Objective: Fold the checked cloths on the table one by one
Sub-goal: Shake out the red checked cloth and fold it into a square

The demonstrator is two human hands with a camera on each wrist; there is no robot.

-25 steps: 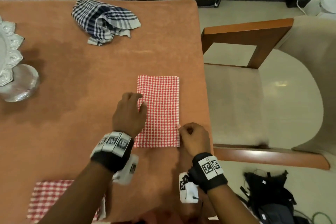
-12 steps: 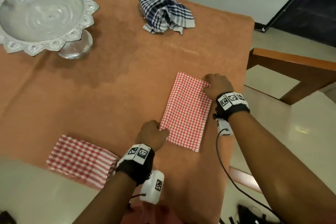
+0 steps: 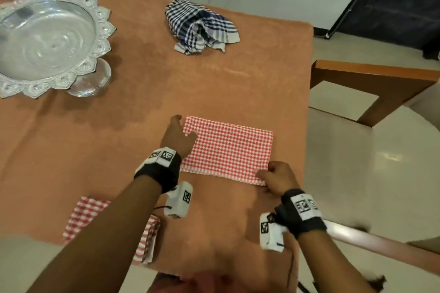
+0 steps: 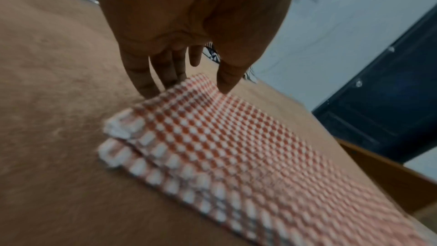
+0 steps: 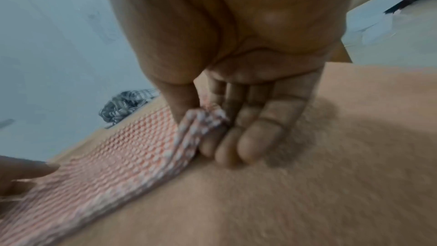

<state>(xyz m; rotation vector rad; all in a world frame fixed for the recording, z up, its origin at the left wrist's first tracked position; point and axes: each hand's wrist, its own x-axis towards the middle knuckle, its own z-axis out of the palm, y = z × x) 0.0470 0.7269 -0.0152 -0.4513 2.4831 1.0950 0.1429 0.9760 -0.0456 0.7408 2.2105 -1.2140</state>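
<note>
A person works a small red-and-white checked cloth (image 3: 226, 150), already doubled into a flat rectangle, near the right edge of an orange-brown covered surface (image 3: 142, 102). The right hand (image 3: 277, 177) pinches the cloth's near right corner between thumb and curled fingers, the stacked layers bunched in that grip in the right wrist view; the left hand (image 3: 177, 137) rests at the far left corner with fingers straight and spread, thumb on top of the fabric, holding nothing. The step in hand appears to be the next fold, and doing it well likely means lifting every layer at the pinched corner together, carrying that end across to meet the end under the left hand, and squaring the edges before pressing the crease flat. The left end shows two layers slightly offset, so that hand should pin them. A crumpled blue-and-white checked cloth (image 3: 200, 26) waits unfolded at the far side; a folded red checked cloth (image 3: 88, 211) lies at the near edge, beside an ornate silver pedestal bowl (image 3: 47, 43).
</note>
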